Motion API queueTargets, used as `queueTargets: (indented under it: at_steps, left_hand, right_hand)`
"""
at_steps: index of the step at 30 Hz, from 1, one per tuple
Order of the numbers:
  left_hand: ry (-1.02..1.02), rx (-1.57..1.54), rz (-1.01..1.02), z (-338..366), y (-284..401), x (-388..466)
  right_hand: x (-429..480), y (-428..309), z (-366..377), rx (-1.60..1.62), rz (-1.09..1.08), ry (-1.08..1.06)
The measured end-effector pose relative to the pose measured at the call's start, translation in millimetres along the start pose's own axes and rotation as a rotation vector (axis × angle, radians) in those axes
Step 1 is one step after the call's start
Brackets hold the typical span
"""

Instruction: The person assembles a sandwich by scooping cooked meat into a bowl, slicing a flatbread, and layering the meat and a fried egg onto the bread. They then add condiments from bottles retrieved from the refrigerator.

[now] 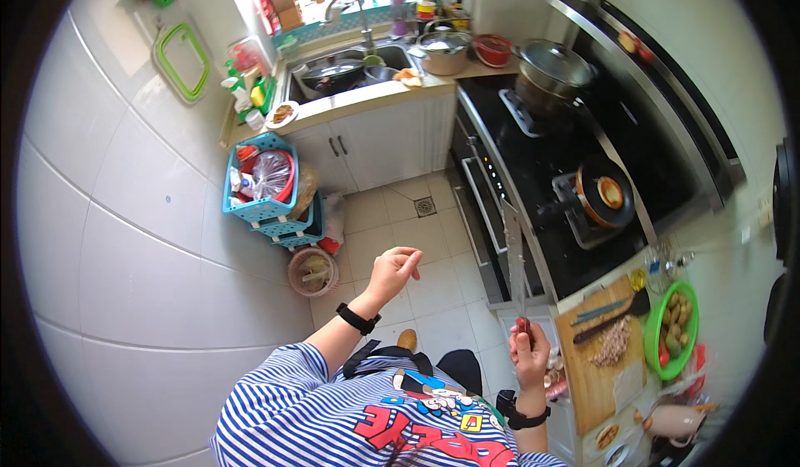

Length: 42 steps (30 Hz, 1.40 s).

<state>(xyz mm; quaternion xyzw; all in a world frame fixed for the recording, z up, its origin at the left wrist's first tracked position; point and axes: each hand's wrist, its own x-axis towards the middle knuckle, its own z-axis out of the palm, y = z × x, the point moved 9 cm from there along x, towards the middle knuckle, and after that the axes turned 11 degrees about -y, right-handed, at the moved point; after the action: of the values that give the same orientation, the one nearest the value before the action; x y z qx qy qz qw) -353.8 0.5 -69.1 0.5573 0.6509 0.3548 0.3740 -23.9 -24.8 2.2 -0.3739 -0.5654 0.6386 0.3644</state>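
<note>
In my right hand (530, 356) I grip the reddish handle of a kitchen knife (515, 261). Its broad blade points up and away from me, in front of the oven, with small bits stuck to it. My left hand (394, 273) hangs over the tiled floor, fingers curled and nothing visible in them. To the right of the knife hand lies a wooden cutting board (569, 392). On the board are a heap of chopped food (612, 343), a black spatula (603, 326) and a pale sheet or cloth (628, 381).
A frying pan (619, 173) with a browned round of food (609, 192) sits on the near burner; a lidded pot (550, 83) occupies the far one. A green basin (651, 348) holds potatoes. Blue stacked baskets (265, 207) and a waste bin (331, 282) stand left. The sink (290, 92) is ahead.
</note>
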Motion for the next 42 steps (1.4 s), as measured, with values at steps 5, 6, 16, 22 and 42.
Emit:
queueTargets:
  at_steps: [5,6,16,22,42]
  left_hand:
    - [0.267,0.03,0.025,-78,-28,25]
    - [0.279,0.013,0.015,-84,-34,37]
    - [0.359,0.059,0.026,-160,-63,260]
    - [0.418,0.297,0.083,-227,-77,443]
    - [0.609,-0.152,0.259,-396,-86,567]
  right_hand:
    - [109,-18,51,-0.156,-0.054,-0.099]
    - [130,-20,57,-0.156,-0.065,-0.129]
    - [377,-13,79,0.335,0.064,-0.323]
    - [513,-30,81,0.575,0.141,-0.344]
    - [755,-23,194,0.792,0.302,-0.184]
